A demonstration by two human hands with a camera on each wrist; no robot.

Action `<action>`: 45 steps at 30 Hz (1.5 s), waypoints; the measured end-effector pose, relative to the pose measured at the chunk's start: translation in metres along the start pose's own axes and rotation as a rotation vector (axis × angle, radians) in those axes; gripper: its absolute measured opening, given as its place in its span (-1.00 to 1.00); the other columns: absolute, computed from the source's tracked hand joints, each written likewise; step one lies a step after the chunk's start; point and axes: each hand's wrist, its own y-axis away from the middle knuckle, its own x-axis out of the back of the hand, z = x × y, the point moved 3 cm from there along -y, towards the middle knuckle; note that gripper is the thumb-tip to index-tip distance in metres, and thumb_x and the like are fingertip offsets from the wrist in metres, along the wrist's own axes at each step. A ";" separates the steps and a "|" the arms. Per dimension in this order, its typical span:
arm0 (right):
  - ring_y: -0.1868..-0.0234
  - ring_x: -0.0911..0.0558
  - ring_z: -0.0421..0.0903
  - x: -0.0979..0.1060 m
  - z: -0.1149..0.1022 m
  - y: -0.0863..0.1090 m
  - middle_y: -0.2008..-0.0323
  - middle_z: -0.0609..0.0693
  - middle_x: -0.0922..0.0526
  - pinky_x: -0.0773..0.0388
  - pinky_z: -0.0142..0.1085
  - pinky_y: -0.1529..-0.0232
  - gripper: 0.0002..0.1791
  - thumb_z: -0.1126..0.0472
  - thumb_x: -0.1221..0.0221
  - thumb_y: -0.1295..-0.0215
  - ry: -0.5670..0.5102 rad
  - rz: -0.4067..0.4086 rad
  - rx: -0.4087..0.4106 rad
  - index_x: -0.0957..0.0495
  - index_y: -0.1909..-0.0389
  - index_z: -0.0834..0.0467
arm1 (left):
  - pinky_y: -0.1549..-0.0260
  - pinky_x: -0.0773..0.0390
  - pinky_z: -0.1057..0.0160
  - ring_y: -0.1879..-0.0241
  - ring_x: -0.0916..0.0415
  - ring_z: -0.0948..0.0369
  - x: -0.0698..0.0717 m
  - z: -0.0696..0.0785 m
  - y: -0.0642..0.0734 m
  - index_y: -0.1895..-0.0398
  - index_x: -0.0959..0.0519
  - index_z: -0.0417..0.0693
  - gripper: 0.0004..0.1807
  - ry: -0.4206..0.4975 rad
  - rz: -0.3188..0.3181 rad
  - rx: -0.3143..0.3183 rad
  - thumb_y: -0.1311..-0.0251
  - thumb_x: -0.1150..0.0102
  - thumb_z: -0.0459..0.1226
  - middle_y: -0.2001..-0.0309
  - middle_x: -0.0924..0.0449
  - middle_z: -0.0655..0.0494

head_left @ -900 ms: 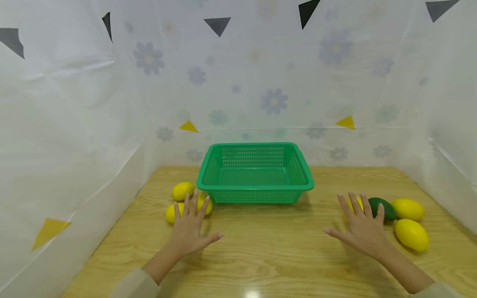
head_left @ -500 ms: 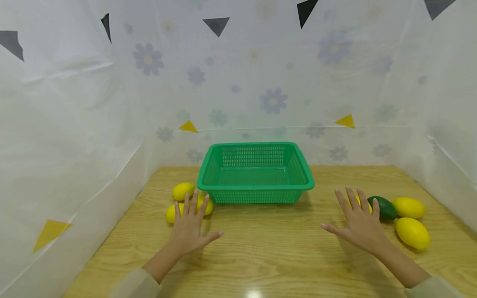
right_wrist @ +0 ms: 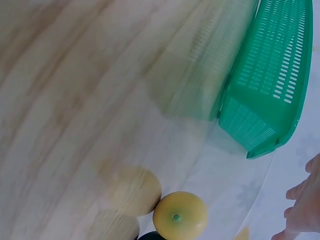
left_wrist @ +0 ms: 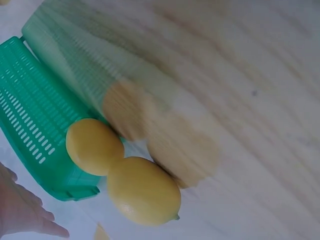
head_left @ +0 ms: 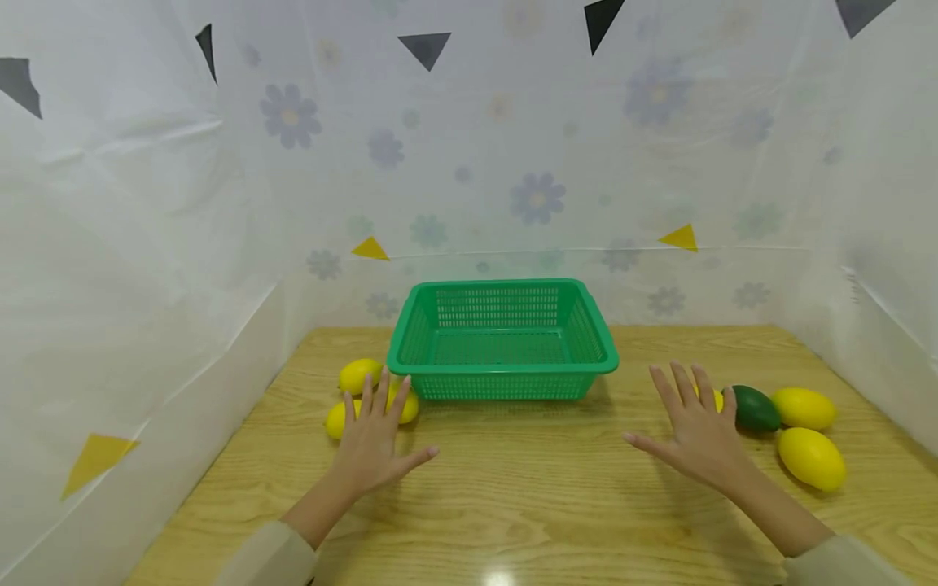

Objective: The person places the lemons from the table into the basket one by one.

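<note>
My left hand (head_left: 369, 446) hovers with spread fingers over the left side of the wooden table, holding nothing. Its fingers partly cover a group of yellow lemons; the rearmost lemon (head_left: 359, 376) shows almost whole. On the other side, my right hand (head_left: 701, 439) is spread too, with nothing in it. Behind its fingers a lemon (head_left: 717, 400) is mostly hidden, beside a dark green avocado-shaped fruit (head_left: 751, 409). Two more lemons lie further right, the nearer lemon (head_left: 811, 459) in full view. In the right wrist view a lemon (right_wrist: 180, 216) shows below the basket.
A green plastic basket (head_left: 502, 370) with slotted walls stands at the middle back of the table (head_left: 506, 488), nothing inside it. White patterned sheeting (head_left: 469, 163) hangs behind and along both sides, with yellow and dark triangles on it.
My right hand has drifted a little left and away from me, uncovering more of the dark green fruit. My left hand is nearly still; the fruit and basket stay in place.
</note>
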 end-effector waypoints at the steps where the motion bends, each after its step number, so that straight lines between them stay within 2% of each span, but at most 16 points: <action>1: -0.40 0.17 0.33 0.000 -0.001 -0.001 -0.40 0.34 0.07 0.31 0.46 -0.16 0.13 -0.36 -0.15 -0.04 -0.008 0.002 -0.001 0.18 -0.47 0.07 | -0.23 0.24 -0.45 -0.41 0.28 -0.28 0.000 0.001 -0.001 -0.45 0.01 -0.06 0.11 -0.005 0.000 0.000 0.03 0.15 0.46 -0.45 0.18 -0.28; 10: -0.44 0.24 0.29 -0.001 -0.006 -0.006 -0.42 0.33 0.10 0.34 0.39 -0.24 0.11 -0.34 -0.15 -0.06 -0.037 0.021 0.013 0.16 -0.47 0.10 | -0.25 0.21 -0.42 -0.40 0.22 -0.30 0.000 0.003 -0.011 -0.46 0.03 -0.05 0.11 -0.011 -0.009 0.012 0.03 0.07 0.43 -0.45 0.16 -0.28; 19: -0.43 0.18 0.30 -0.003 -0.008 -0.012 -0.39 0.34 0.02 0.25 0.38 -0.24 0.10 -0.34 -0.14 -0.06 -0.027 0.033 0.027 0.13 -0.47 0.12 | -0.24 0.16 -0.42 -0.40 0.20 -0.30 0.002 0.004 -0.020 -0.45 0.00 -0.07 0.14 -0.016 0.018 0.009 0.05 0.29 0.53 -0.44 0.12 -0.29; 28: -0.41 0.13 0.31 -0.004 -0.008 -0.019 -0.39 0.34 0.01 0.21 0.34 -0.25 0.09 -0.35 -0.15 -0.04 -0.040 0.047 0.032 0.05 -0.45 0.16 | -0.27 0.23 -0.40 -0.44 0.32 -0.22 0.003 0.005 -0.032 -0.48 0.10 0.00 0.13 -0.003 -0.031 0.054 0.03 0.19 0.48 -0.46 0.22 -0.25; 38: -0.42 0.13 0.31 -0.008 -0.011 -0.022 -0.39 0.34 0.00 0.22 0.33 -0.26 0.09 -0.36 -0.15 -0.03 -0.056 0.056 0.044 0.04 -0.44 0.16 | -0.29 0.26 -0.37 -0.45 0.35 -0.15 0.001 0.000 -0.041 -0.47 0.13 -0.09 0.13 -0.001 -0.072 0.066 -0.01 0.12 0.43 -0.47 0.24 -0.24; 45: -0.41 0.12 0.33 -0.008 -0.014 -0.027 -0.38 0.37 -0.01 0.20 0.33 -0.27 0.10 -0.35 -0.16 -0.04 -0.061 0.041 0.046 0.03 -0.43 0.20 | -0.31 0.26 -0.34 -0.46 0.34 -0.14 0.001 -0.005 -0.044 -0.47 0.14 -0.10 0.13 0.033 -0.068 0.065 -0.01 0.05 0.39 -0.46 0.26 -0.26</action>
